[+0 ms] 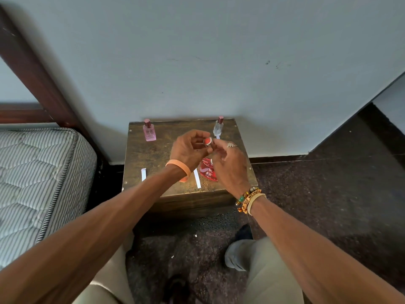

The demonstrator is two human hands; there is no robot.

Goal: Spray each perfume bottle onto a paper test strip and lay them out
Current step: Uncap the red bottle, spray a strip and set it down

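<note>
My left hand (188,149) and my right hand (228,165) meet above the middle of the small wooden table (153,154). Between their fingertips is a round red cap (207,141) with a silver rim; left fingers curl round it and right fingertips pinch its other edge. Under my right palm the red perfume bottle (207,171) leans on the table, uncapped. A pink bottle (149,131) stands at the back left, a clear bottle (218,127) at the back right. One paper strip (143,174) lies front left, another strip (197,178) beside the red bottle, a third strip (217,136) before the clear bottle.
The table stands against a pale blue wall (219,62). A striped mattress (37,176) lies close on the left, with a dark wooden frame (32,69) behind it. Dark speckled floor (328,183) spreads to the right. My knees (263,270) are near the table's front.
</note>
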